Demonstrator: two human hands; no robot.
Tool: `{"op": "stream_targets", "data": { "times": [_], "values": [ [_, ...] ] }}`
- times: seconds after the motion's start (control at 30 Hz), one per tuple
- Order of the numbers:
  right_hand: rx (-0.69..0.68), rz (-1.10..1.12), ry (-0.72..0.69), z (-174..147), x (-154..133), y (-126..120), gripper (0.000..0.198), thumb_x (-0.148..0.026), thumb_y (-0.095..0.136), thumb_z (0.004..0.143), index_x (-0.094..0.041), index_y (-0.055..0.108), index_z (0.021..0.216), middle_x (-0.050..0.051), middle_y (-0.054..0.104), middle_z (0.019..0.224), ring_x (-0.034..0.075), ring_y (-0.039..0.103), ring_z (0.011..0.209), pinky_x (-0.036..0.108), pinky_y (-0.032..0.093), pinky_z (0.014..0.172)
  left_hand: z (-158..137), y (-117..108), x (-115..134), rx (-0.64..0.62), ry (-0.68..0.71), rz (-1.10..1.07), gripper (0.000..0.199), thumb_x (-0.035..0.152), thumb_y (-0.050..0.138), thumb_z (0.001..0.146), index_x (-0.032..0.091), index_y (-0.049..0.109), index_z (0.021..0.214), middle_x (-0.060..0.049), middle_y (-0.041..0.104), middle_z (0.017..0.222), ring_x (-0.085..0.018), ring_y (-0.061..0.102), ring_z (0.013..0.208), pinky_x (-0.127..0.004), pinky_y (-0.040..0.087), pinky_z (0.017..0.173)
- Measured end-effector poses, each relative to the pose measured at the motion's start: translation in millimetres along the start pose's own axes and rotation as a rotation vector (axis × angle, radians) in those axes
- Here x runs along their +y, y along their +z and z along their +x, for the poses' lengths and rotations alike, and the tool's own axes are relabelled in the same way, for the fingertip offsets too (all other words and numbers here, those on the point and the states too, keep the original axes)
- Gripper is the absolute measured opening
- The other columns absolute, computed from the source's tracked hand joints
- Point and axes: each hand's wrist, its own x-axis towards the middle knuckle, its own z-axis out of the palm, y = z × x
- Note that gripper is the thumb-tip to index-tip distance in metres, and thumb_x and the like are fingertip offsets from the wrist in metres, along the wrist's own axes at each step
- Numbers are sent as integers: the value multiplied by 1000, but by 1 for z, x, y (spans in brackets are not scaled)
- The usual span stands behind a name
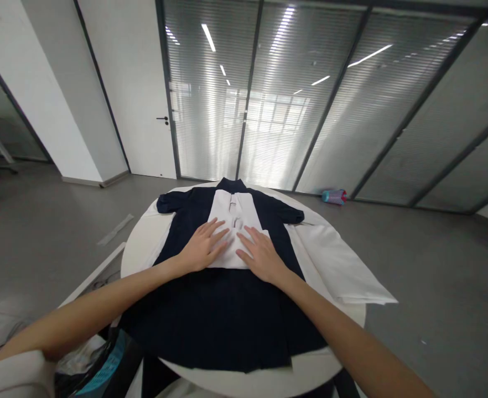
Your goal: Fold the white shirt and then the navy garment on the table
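A folded white garment (235,258) lies on the chest of a dark navy short-sleeved garment (227,320), which is spread flat with its collar at the far side. My left hand (204,246) rests flat on the left part of the white garment, fingers spread. On the right part lies my right hand (263,255), also flat with its fingers apart. Neither hand grips the cloth. Between them, a small opening or fold shows near the middle of the white piece. Another white cloth (335,257) sticks out from under the navy garment and hangs past the table's right edge.
All of this lies on a round white table (138,243). A bin with a blue basket (103,370) stands below at the left. On the floor are a pale strip (116,229) and a blue and red packet (334,197) by the glass partition (277,110).
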Motion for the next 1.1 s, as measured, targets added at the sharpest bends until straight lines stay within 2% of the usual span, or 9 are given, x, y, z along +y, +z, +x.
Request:
{"op": "stream_targets", "data": {
  "times": [0.1,0.2,0.4,0.53,0.67,0.73,0.83,0.97,1.1],
  "values": [
    [-202,43,-45,7,-2,17,79,-69,19,99,-17,27,159,14,18,165,34,15,152,57,13,121,11,19,-11,-237,4,8,57,55,36,102,26,43,151,-11,34,160,-32,19,152,-57,14,121],
    [-277,63,-44,9,14,24,82,-72,18,97,-21,22,160,11,16,165,32,13,153,57,10,122,15,33,-26,-353,-59,-40,61,61,35,100,29,40,152,-10,28,162,-32,21,151,-54,16,121],
    [-273,-2,91,-9,61,21,74,-65,22,100,-20,27,158,11,15,165,33,13,153,62,11,120,12,31,-35,-360,-80,-100,63,64,39,97,27,48,147,-9,33,161,-29,20,152,-51,14,122],
    [-145,-13,118,-3,86,10,59,-53,34,102,-18,49,147,13,41,156,37,33,145,62,21,118,23,19,-58,-246,-96,-216,59,62,43,96,21,61,133,-12,49,150,-31,35,146,-49,20,122],
    [81,171,199,41,112,-7,38,-34,48,99,-12,67,125,15,68,124,26,64,112,39,47,102,57,3,-101,10,-389,-386,54,59,55,89,15,68,118,-14,64,132,-32,56,127,-42,37,114],
    [134,271,247,73,125,-11,32,-28,54,96,-11,69,119,14,72,113,22,68,99,34,51,93,80,-2,-121,54,-568,-525,48,53,66,82,14,69,110,-14,68,123,-31,61,117,-39,45,105],
    [152,395,333,126,144,-6,28,-24,61,91,-12,70,114,12,73,110,20,68,96,30,51,88,117,0,-146,53,-783,-789,41,42,75,76,13,67,103,-14,69,111,-25,66,101,-37,54,90],
    [137,460,458,191,165,11,29,-25,71,83,-13,72,109,12,74,106,20,70,89,30,52,83,163,20,-172,34,-866,-876,36,32,80,69,12,65,96,-10,70,92,-19,67,81,-32,55,77],
    [146,482,525,234,179,29,36,-26,77,74,-13,71,107,14,73,109,24,69,94,34,52,87,200,48,-191,44,-903,-871,40,28,87,57,13,66,88,-4,66,77,-19,65,74,-29,53,69]
  ]
}}
